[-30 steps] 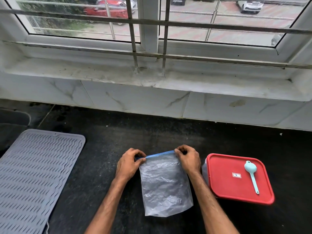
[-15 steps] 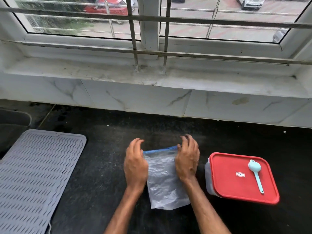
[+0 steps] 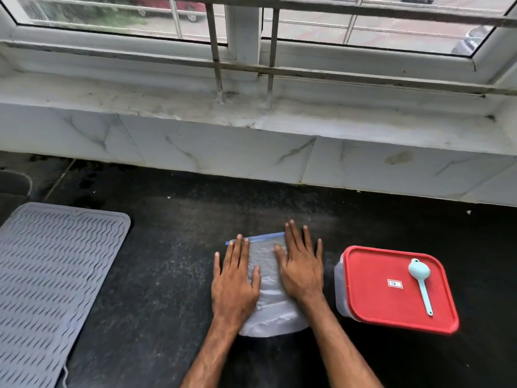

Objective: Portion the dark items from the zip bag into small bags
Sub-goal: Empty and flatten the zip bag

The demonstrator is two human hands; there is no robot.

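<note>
A clear zip bag [image 3: 269, 303] is lying flat on the dark countertop [image 3: 156, 275] in front of the person, its blue zip strip [image 3: 261, 238] pointing toward the window. The left hand [image 3: 235, 284] and right hand [image 3: 302, 267] are both resting palm-down on it with fingers straight and spread, pressing the film rather than gripping it. No dark items are showing through the plastic. The film is looking thin, limp and light, likely slippery against the stone, so it is probably going to crumple or slide unless it is pinched at the stiffer zip corners. A red-lidded container [image 3: 386, 292] carrying a pale blue scoop [image 3: 421, 281] is sitting just right of the bag, and a grey ridged mat [image 3: 50, 275] is lying well to the left.
</note>
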